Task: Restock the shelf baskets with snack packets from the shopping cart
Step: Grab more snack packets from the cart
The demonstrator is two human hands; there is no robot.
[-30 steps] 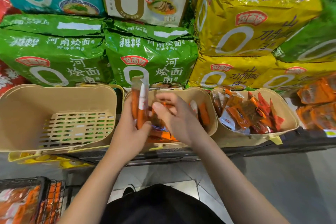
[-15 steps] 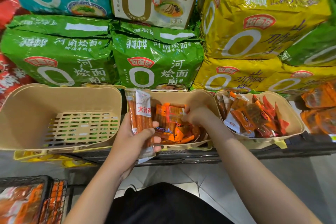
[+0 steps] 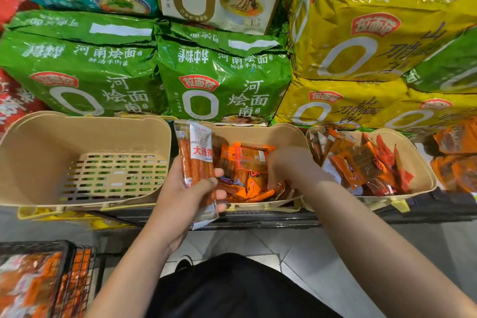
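Note:
My left hand [image 3: 189, 195] grips a clear packet of orange spicy sticks [image 3: 198, 155] with a white label, upright at the left rim of the middle beige basket [image 3: 260, 133]. That basket holds several orange snack packets [image 3: 240, 183]. My right hand [image 3: 287, 166] is down inside it, knuckles up. Its curled fingers are on the right end of the top packet [image 3: 251, 159]; the grip is blurred. The left basket [image 3: 85, 124] has nothing in it. The black wire shopping cart [image 3: 65, 263], bottom left, holds more orange packets [image 3: 25, 284].
A third basket [image 3: 423, 162] on the right is full of orange and red packets. Large green [image 3: 219, 85] and yellow noodle bags [image 3: 361, 41] are stacked right behind the baskets. A dark shelf edge [image 3: 258, 217] runs below them, above grey floor tiles.
My right hand left the bundle in my left hand and went down into the middle basket, where a packet now lies on top. My left hand lowered slightly with the remaining packet.

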